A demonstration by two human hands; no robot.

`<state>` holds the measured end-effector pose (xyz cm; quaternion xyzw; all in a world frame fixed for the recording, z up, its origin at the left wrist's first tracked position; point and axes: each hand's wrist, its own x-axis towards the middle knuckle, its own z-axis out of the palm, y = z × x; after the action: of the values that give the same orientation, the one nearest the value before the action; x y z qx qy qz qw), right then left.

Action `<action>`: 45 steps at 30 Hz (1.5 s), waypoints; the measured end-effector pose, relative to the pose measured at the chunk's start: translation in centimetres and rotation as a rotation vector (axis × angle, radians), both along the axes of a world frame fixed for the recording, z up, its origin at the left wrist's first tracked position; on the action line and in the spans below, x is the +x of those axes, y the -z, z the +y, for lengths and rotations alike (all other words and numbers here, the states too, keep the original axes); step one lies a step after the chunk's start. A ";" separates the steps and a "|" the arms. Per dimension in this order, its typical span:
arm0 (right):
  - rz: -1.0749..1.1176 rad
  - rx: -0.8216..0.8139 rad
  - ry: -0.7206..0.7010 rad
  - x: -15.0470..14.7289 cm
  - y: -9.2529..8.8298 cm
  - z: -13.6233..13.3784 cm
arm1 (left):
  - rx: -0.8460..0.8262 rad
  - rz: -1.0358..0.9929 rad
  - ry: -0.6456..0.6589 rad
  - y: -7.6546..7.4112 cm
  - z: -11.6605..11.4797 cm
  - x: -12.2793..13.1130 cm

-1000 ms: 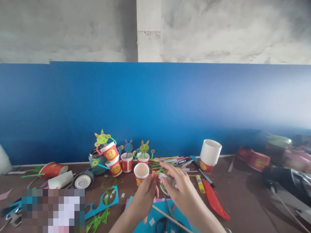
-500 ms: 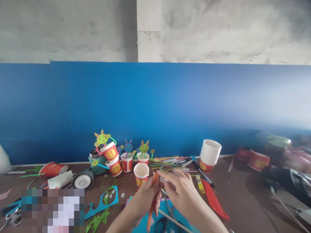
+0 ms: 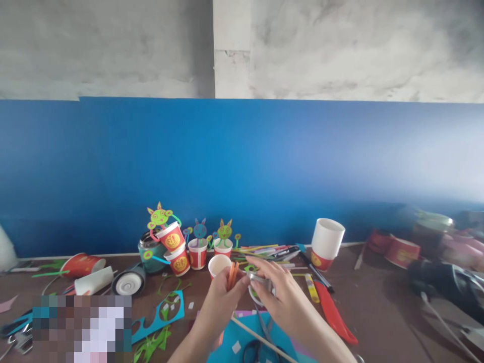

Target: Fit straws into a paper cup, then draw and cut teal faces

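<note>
My left hand is closed around a few orange straws, whose ends stick up above the fingers. In my right hand is a roll of clear tape, held close beside my left thumb. Under the hands lies blue paper with dark-handled scissors and a thin pale stick on it. Just behind my left hand stands a paper cup, partly covered by it.
Red paper cups with paper animal figures stand at the back. Straws and pens lie in a pile. A white cup stack, a glue stick and a red sheath-like piece are rightward. Cut blue paper lies left.
The orange straws have turned in my left hand, with several ends now showing at the top. The tape roll has come into clearer view in my right hand.
</note>
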<state>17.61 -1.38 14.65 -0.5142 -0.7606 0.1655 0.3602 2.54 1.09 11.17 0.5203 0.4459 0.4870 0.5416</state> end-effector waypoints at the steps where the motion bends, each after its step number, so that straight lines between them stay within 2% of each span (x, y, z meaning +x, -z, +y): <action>1: -0.001 0.001 -0.006 0.0 -0.1 -0.1 | 0.001 0.005 0.002 0.1 0.1 0.0; 5: -0.054 0.026 -0.007 -0.1 -0.3 -0.2 | 0.037 0.009 0.026 -0.1 -0.1 0.0; 12: -0.187 0.089 0.068 -0.1 -0.2 0.1 | 0.185 0.098 -0.026 -0.8 -0.8 -0.3; 21: 0.051 -0.125 -0.134 0.8 -0.1 1.1 | 0.193 0.129 0.071 -1.7 -1.1 -0.8; 25: 0.040 -0.139 -0.103 1.1 0.0 1.3 | 0.207 0.132 0.058 -1.8 -1.3 -0.8; 28: 0.075 -0.144 -0.108 1.4 0.4 1.8 | 0.159 0.112 0.046 -1.6 -1.0 -0.5; 30: 0.109 -0.147 -0.111 1.7 0.6 2.3 | 0.058 0.063 0.061 -1.4 -0.7 -0.3; 33: 0.130 -0.103 0.008 2.1 0.9 2.9 | -0.152 -0.070 0.144 -1.0 -0.5 -0.1; 35: 0.168 -0.079 0.096 2.2 0.8 3.1 | -0.229 -0.147 0.198 -0.9 -0.6 0.0; 37: 0.232 -0.092 0.114 2.2 0.6 3.0 | -0.244 -0.201 0.237 -1.0 -0.9 -0.1; 41: 0.336 -0.146 0.030 1.5 0.4 2.7 | -0.268 -0.262 0.322 -1.3 -1.4 -0.2; 45: 0.362 -0.109 0.006 0.7 0.7 2.6 | -0.271 -0.261 0.360 -1.1 -1.5 0.0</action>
<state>18.34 1.27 14.00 -0.4970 -0.6718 0.2949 0.4634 2.59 -0.41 12.24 0.4469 0.3334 0.3816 0.7372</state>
